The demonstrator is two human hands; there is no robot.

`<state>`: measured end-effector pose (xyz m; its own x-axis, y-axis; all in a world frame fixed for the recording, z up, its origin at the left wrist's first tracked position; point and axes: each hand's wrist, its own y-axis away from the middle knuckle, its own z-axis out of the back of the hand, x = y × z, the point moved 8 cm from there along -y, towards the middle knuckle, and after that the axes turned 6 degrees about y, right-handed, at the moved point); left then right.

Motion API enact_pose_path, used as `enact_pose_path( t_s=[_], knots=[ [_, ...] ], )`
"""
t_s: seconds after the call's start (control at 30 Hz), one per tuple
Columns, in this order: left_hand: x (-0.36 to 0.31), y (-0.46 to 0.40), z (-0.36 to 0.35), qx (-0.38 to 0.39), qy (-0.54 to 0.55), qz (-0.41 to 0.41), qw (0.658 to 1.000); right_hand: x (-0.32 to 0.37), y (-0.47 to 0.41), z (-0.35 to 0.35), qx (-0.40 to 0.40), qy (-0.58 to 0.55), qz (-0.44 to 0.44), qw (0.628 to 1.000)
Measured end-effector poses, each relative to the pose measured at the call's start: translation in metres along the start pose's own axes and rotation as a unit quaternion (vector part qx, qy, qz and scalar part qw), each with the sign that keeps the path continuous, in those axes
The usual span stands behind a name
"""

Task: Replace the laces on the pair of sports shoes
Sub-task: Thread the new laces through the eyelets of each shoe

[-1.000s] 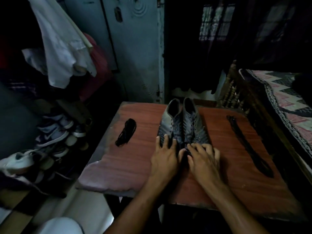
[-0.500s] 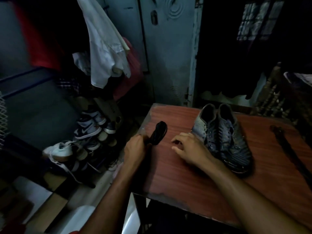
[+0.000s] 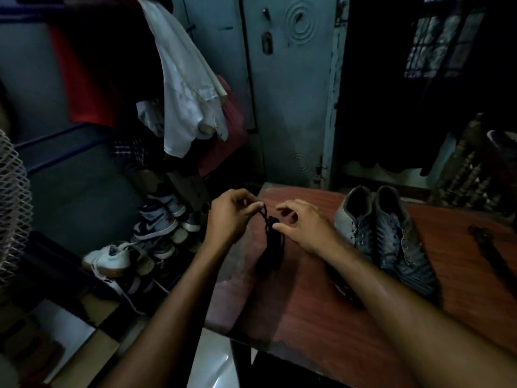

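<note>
A pair of dark grey sports shoes (image 3: 383,236) stands side by side on the reddish wooden table (image 3: 321,309), toes toward me. A bundled black lace (image 3: 272,245) hangs above the table's left edge. My left hand (image 3: 229,217) pinches the top end of the lace. My right hand (image 3: 302,225) is just right of the bundle, its thumb and fingers curled at the knot, touching it. A second dark lace (image 3: 492,256) lies stretched out on the table at the far right.
Left of the table, several shoes (image 3: 156,222) sit stacked on a rack, with a white sneaker (image 3: 112,259) lower down. Clothes (image 3: 184,88) hang above them. A pale blue door (image 3: 291,93) stands behind the table. A wire mesh (image 3: 11,208) is at the far left.
Both hands left the shoes and went left to the black lace bundle. My left hand lifted it off the table; my right hand has now come up to it. My head turned left.
</note>
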<state>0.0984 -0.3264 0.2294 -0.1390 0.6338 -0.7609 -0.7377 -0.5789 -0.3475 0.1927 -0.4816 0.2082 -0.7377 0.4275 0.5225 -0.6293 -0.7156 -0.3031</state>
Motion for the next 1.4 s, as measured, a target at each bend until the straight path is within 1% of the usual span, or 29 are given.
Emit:
enact_pose_path(
  t_s=[0.1, 0.13, 0.27, 0.37, 0.43, 0.47, 0.5, 0.57, 0.6, 0.63, 0.67, 0.7, 0.73, 0.77, 0.8, 0.83, 0.87, 0.9, 0.93, 0.97, 1.0, 1.03, 1.1, 1.13, 1.17, 1.2, 1.27, 1.33, 1.4],
  knots=[
    [-0.041, -0.022, 0.016, 0.019, 0.098, 0.019, 0.995, 0.018, -0.026, 0.027, -0.027, -0.028, 0.006, 0.999],
    [-0.057, -0.029, 0.022, 0.034, 0.119, 0.011, 0.992, 0.024, -0.033, 0.036, -0.027, -0.029, 0.005, 0.999],
    [-0.115, -0.051, 0.034, 0.095, 0.164, -0.062, 0.980, 0.039, -0.055, 0.051, 0.021, -0.077, -0.010, 0.997],
    [-0.143, -0.067, 0.037, 0.111, 0.205, -0.077, 0.969, 0.049, -0.063, 0.060, 0.041, -0.154, 0.005, 0.987],
    [-0.156, -0.076, 0.037, 0.123, 0.261, -0.077, 0.954, 0.059, -0.061, 0.067, 0.062, -0.217, 0.003, 0.974],
    [-0.161, -0.078, 0.037, 0.128, 0.303, -0.069, 0.942, 0.067, -0.058, 0.072, 0.067, -0.275, -0.003, 0.959],
    [-0.163, -0.079, 0.037, 0.134, 0.350, -0.058, 0.925, 0.073, -0.054, 0.074, 0.075, -0.355, -0.014, 0.932],
    [-0.171, -0.080, 0.038, 0.132, 0.413, -0.056, 0.899, 0.082, -0.043, 0.079, 0.094, -0.504, -0.038, 0.858],
    [-0.174, -0.081, 0.041, 0.118, 0.419, -0.061, 0.898, 0.083, -0.038, 0.080, 0.102, -0.542, -0.043, 0.833],
    [-0.174, -0.084, 0.045, 0.094, 0.405, -0.068, 0.907, 0.081, -0.033, 0.080, 0.103, -0.552, -0.047, 0.826],
    [-0.175, -0.085, 0.053, 0.067, 0.375, -0.080, 0.921, 0.076, -0.029, 0.079, 0.104, -0.547, -0.056, 0.829],
    [-0.175, -0.086, 0.061, 0.041, 0.316, -0.108, 0.942, 0.067, -0.023, 0.077, 0.105, -0.530, -0.073, 0.838],
    [-0.178, -0.085, 0.067, 0.034, 0.222, -0.159, 0.961, 0.058, -0.019, 0.076, 0.103, -0.510, -0.092, 0.849],
    [-0.181, -0.082, 0.065, 0.067, 0.092, -0.214, 0.970, 0.049, -0.016, 0.078, 0.093, -0.496, -0.106, 0.857],
    [-0.180, -0.073, 0.053, 0.134, -0.045, -0.248, 0.958, 0.040, -0.013, 0.085, 0.075, -0.488, -0.111, 0.862],
    [-0.169, -0.065, 0.039, 0.205, -0.156, -0.251, 0.933, 0.034, -0.013, 0.094, 0.055, -0.486, -0.107, 0.865],
    [-0.158, -0.056, 0.028, 0.259, -0.207, -0.235, 0.913, 0.029, -0.014, 0.105, 0.036, -0.486, -0.099, 0.867],
    [-0.150, -0.049, 0.021, 0.285, -0.202, -0.224, 0.910, 0.028, -0.015, 0.115, 0.024, -0.488, -0.092, 0.868],
    [-0.151, -0.042, 0.017, 0.299, -0.143, -0.215, 0.919, 0.027, -0.016, 0.124, 0.018, -0.487, -0.085, 0.869],
    [-0.152, -0.040, 0.014, 0.303, -0.047, -0.197, 0.931, 0.027, -0.017, 0.131, 0.016, -0.484, -0.081, 0.871],
    [-0.153, -0.040, 0.016, 0.297, 0.059, -0.178, 0.936, 0.029, -0.017, 0.135, 0.019, -0.478, -0.077, 0.875],
    [-0.155, -0.043, 0.018, 0.278, 0.160, -0.160, 0.934, 0.026, -0.017, 0.138, 0.021, -0.472, -0.077, 0.878],
    [-0.159, -0.051, 0.028, 0.213, 0.345, -0.117, 0.907, 0.020, -0.016, 0.134, 0.032, -0.453, -0.079, 0.887],
    [-0.161, -0.054, 0.032, 0.186, 0.428, -0.101, 0.879, 0.016, -0.013, 0.131, 0.038, -0.442, -0.080, 0.893],
    [-0.166, -0.056, 0.035, 0.168, 0.488, -0.088, 0.852, 0.012, -0.012, 0.127, 0.044, -0.434, -0.084, 0.896],
    [-0.169, -0.055, 0.035, 0.157, 0.536, -0.075, 0.826, 0.008, -0.009, 0.122, 0.052, -0.425, -0.087, 0.899],
    [-0.173, -0.054, 0.033, 0.142, 0.585, -0.048, 0.797, 0.003, -0.005, 0.119, 0.064, -0.407, -0.089, 0.907],
    [-0.169, -0.054, 0.031, 0.125, 0.600, -0.027, 0.790, 0.000, -0.003, 0.122, 0.068, -0.385, -0.087, 0.916],
    [-0.151, -0.051, 0.020, 0.106, 0.581, 0.010, 0.807, -0.011, 0.006, 0.125, 0.067, -0.362, -0.097, 0.925]
  ],
)
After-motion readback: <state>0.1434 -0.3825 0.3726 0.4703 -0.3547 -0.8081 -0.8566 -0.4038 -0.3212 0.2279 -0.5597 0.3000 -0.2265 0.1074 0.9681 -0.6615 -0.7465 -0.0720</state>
